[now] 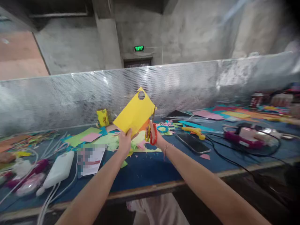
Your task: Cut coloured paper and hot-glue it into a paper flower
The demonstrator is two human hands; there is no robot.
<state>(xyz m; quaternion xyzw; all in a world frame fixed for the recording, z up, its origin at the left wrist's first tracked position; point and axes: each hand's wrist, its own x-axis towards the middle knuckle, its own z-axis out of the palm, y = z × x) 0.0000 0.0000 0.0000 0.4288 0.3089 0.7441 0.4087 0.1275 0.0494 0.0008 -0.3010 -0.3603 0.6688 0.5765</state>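
A sheet of yellow paper [134, 112] is held up above the table, tilted, with a round hole near its top corner. My left hand [125, 140] pinches its lower edge between thumb and fingers. In my right hand [156, 136] is a pair of scissors [153, 137] with red and yellow handles, fingers wrapped round the grips. The blades point upward at the sheet's right corner; I cannot tell whether they are cutting into it. Beneath both hands lie pale green paper [140, 137] and loose scraps.
A phone [193, 143] lies right of my hands, with a yellow glue gun [194, 131] and black cables behind it. To the left are a white power strip [59, 168], a printed sheet [93, 159] and a yellow packet [102, 117]. A perforated metal screen [77, 100] borders the table's back.
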